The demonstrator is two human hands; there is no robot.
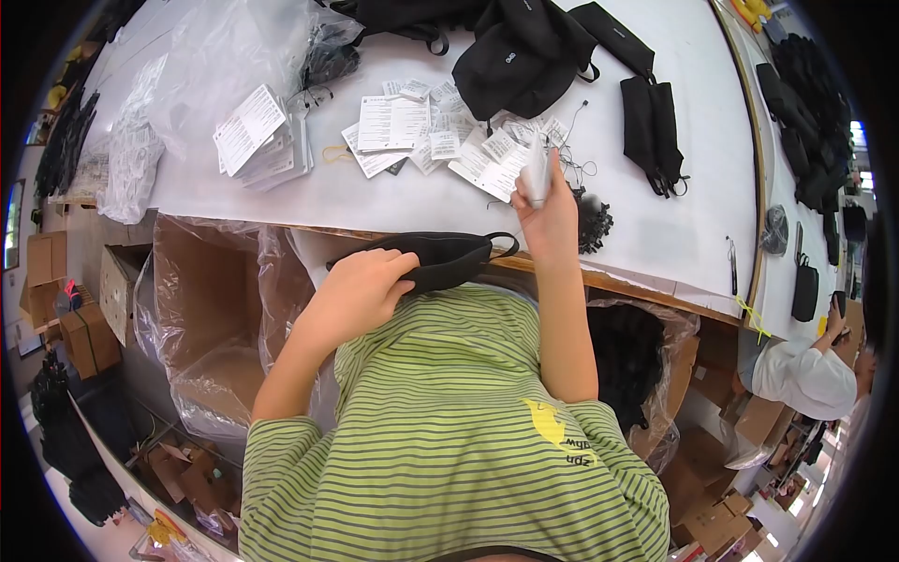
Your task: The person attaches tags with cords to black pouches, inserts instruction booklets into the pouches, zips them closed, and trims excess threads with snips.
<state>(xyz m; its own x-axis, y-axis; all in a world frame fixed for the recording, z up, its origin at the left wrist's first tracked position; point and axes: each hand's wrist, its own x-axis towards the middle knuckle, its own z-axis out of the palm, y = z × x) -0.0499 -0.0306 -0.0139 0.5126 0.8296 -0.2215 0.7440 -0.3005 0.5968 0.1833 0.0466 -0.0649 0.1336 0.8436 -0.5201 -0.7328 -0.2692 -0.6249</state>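
My left hand (pixel 370 281) is closed on a black zip pouch (pixel 445 258) with a loop at its right end, held against the table's front edge. My right hand (pixel 548 215) is raised over the table, its fingers closed on a folded white slip (pixel 537 176), perhaps a paper label; its print cannot be made out. Just beyond lie white printed tags (pixel 393 124) and small labels (pixel 445 143), loosely spread. Beside my right wrist is a heap of black tag strings (pixel 592 223).
A stack of white cards (pixel 257 140) and clear plastic bags (pixel 234 66) lie left. Black bags (pixel 520 61) and black pouches (pixel 653 131) are at the back right. Thread snips (pixel 733 265) lie near the right edge. A co-worker (pixel 805 375) is far right. Lined cartons (pixel 206 309) stand below.
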